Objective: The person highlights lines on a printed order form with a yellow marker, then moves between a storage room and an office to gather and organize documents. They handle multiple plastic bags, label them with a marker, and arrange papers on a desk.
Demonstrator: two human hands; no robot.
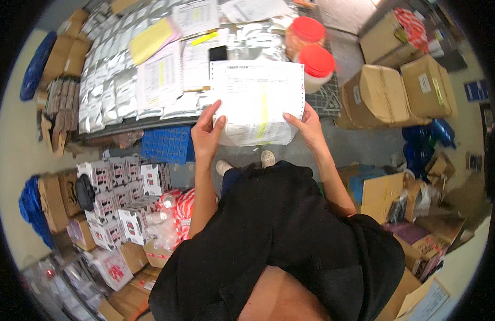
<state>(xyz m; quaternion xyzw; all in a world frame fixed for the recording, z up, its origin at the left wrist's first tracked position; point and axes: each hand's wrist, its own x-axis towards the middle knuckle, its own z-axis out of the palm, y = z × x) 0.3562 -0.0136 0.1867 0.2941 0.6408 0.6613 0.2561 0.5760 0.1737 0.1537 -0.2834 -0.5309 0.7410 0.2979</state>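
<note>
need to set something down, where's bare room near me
Bare grey floor lies between the right hand, brown cartons above and a carton below; some dark mat shows by the nearer jar. Silver packets and papers crowd the table.

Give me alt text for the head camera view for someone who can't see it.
A person's left hand and right hand hold a white printed sheet with a yellow stripe by its side edges. Beyond it are silvery packets, other papers and two red-lidded jars, with cardboard boxes on both sides.
</note>
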